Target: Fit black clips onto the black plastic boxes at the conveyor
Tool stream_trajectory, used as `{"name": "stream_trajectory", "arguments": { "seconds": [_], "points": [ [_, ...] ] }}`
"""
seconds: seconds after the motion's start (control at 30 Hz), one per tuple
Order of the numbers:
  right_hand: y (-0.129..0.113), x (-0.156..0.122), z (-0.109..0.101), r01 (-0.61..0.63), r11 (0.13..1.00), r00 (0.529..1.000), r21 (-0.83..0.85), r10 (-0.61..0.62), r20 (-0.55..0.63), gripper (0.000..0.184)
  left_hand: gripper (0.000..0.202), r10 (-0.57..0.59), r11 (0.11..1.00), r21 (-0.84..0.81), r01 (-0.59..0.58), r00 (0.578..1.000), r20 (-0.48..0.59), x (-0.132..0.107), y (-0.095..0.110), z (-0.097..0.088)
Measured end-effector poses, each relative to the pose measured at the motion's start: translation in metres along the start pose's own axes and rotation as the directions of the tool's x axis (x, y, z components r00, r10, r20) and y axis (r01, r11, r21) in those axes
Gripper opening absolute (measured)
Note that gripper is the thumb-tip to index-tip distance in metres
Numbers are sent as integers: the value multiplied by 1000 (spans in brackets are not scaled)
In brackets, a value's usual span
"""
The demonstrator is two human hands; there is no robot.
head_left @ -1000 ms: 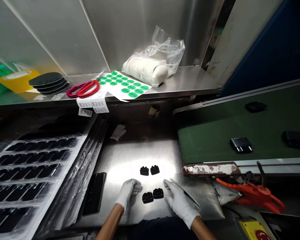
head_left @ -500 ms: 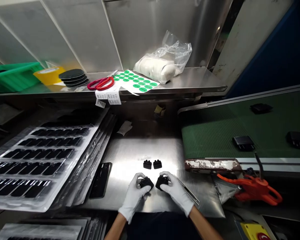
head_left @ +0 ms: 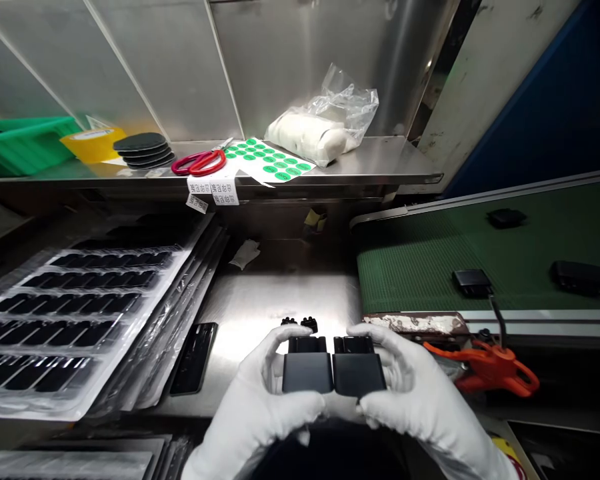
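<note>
We held two black rectangular parts side by side, raised above the steel tabletop (head_left: 260, 303) at the 6 o'clock edge of the view. Our left hand (head_left: 253, 407), in a white glove, was closed around the left black part (head_left: 307, 365), thumb under its lower edge and fingers curled over its far left corner. Our right hand (head_left: 420, 400), also gloved, gripped the right black part (head_left: 359, 367) the same way from the 3 o'clock side. The two parts touched along their inner edges, flat faces toward us.

Just beyond them, toward 12 o'clock, two small black pieces (head_left: 300, 323) lay on the tabletop, partly hidden behind the held parts. At 9 o'clock a stack of clear trays (head_left: 80, 313) held rows of dark parts, and a black phone (head_left: 194, 357) lay flat between the trays and our left hand. At 3 o'clock an orange tool (head_left: 483, 367) rested below the green conveyor belt (head_left: 420, 267), which carried a few black parts (head_left: 473, 283).

On the shelf (head_left: 380, 163) at 12 o'clock sat red scissors (head_left: 200, 162), a sheet of green stickers (head_left: 267, 160), a clear bag of white pads (head_left: 320, 130), a stack of black discs (head_left: 143, 148) and, toward 10 o'clock, a green bin (head_left: 20, 143).
</note>
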State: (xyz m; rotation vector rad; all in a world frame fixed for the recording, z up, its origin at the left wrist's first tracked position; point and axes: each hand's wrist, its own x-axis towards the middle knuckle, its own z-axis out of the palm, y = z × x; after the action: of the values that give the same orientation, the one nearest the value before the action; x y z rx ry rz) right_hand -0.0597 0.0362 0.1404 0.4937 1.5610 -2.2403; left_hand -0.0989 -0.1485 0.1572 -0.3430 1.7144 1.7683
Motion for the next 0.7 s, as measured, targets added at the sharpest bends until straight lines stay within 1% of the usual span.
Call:
{"name": "stream_trajectory", "arguments": {
  "seconds": [0.03,0.13,0.27,0.33,0.43,0.5,0.57,0.7],
  "points": [
    [-3,-2,1,-4,999,1000,-35,4,-1,68,71,5,1000,18,-4,1000,-12,-2,2,2],
    [-11,-7,2,-41,991,999,-131,41,4,66,59,43,999,11,-43,999,-3,-9,9,8],
    [-14,-11,4,-51,984,998,-169,45,-38,67,50,85,996,-26,-85,996,-12,-13,15,10],
    [-13,-11,4,-57,982,997,-180,47,-62,69,50,81,996,-46,-82,996,-26,-13,15,10],
    [-9,-11,5,-71,978,993,-198,51,-106,71,55,49,997,-49,-52,998,-51,-11,11,9],
    [-10,-10,5,-78,973,990,-219,50,-131,69,56,60,996,-59,-63,997,-44,-10,8,9],
    [-12,-10,6,-85,971,990,-222,56,-131,68,54,81,994,-75,-84,996,-38,-9,6,9],
    [-21,-12,10,-113,980,989,-162,96,-108,66,55,82,994,-66,-86,995,-63,-8,5,9]
  ]
}}
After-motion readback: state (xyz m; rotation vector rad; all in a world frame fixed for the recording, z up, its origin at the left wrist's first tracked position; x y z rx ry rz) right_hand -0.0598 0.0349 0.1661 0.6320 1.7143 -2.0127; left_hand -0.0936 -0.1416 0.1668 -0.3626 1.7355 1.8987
